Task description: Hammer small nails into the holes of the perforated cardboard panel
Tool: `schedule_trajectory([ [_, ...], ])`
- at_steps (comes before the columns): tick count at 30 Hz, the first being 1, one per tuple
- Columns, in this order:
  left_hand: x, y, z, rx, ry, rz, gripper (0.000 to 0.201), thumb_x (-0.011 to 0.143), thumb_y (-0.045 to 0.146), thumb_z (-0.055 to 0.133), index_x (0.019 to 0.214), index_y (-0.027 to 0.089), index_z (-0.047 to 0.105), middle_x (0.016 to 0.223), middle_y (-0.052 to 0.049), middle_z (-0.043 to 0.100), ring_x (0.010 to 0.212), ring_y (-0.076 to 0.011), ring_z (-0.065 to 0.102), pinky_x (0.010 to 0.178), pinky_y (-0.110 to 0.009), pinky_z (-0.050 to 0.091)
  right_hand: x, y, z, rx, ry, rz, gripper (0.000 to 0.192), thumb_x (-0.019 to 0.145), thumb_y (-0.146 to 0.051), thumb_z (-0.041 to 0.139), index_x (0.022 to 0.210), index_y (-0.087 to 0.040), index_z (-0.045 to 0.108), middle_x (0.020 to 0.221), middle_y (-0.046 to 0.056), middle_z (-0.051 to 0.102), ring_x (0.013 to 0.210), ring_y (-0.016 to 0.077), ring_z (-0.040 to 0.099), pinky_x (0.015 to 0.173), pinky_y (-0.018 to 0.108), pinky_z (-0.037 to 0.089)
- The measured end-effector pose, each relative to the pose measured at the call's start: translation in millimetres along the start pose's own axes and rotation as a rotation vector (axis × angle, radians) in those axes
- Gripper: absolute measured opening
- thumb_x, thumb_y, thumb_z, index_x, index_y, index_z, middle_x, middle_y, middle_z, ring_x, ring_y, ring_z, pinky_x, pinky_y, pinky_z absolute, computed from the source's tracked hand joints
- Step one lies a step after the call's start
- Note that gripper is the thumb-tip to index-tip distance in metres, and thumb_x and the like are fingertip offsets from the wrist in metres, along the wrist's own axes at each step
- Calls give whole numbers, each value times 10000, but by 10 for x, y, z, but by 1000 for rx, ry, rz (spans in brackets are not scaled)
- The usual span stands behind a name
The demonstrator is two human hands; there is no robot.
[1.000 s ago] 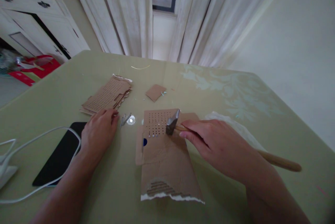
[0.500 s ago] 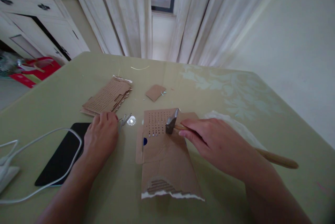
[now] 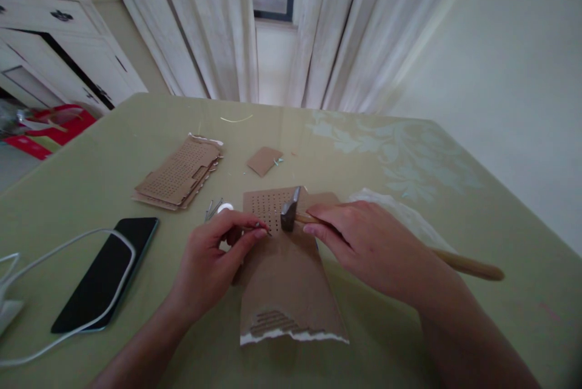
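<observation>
In the middle of the frame the left hand (image 3: 213,262) pinches a small nail (image 3: 262,229) between thumb and forefinger, its tip at the perforated cardboard piece (image 3: 284,274) lying flat on the green tabletop (image 3: 386,328). The right hand (image 3: 368,243) is closed around the wooden handle of a hammer (image 3: 290,214), whose metal head rests on the cardboard just right of the nail. More nails (image 3: 213,208) lie just left of the cardboard. A black phone (image 3: 104,274) with a white cable (image 3: 68,243) lies at lower left.

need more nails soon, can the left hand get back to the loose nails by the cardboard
Probably yes: the left hand pinches a nail, and the loose nails lie just beyond it on bare table, nothing between.
</observation>
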State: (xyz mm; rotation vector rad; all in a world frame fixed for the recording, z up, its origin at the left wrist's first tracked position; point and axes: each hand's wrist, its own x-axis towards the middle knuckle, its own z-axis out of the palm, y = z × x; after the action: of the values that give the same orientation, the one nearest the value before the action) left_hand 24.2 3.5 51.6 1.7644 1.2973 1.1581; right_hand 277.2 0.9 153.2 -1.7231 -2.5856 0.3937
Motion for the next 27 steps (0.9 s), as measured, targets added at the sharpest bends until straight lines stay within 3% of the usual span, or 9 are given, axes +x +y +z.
schedule_trajectory([
  [10,29,-6,-3,99,7,130,88,990,242,776,1006,278,854,829,26,791,656,-133,628,604,-261,485,-1,25,21,23,-3,-27,329,1161,-286,584,883,-211,741,854,39,800,747,216,693,684,367,340],
  [18,43,1,-2,93,-3,142,88,992,234,770,1005,271,849,845,21,800,663,-134,642,613,-265,497,3,16,12,6,-22,-33,306,1175,-310,580,953,-215,767,944,52,828,867,261,744,739,381,370],
  [27,50,-3,11,117,-16,182,114,1018,195,755,1034,282,828,890,44,800,695,-122,636,626,-247,492,-1,17,29,7,-2,-20,329,1173,-303,571,900,-217,735,877,33,802,791,238,709,709,377,331],
])
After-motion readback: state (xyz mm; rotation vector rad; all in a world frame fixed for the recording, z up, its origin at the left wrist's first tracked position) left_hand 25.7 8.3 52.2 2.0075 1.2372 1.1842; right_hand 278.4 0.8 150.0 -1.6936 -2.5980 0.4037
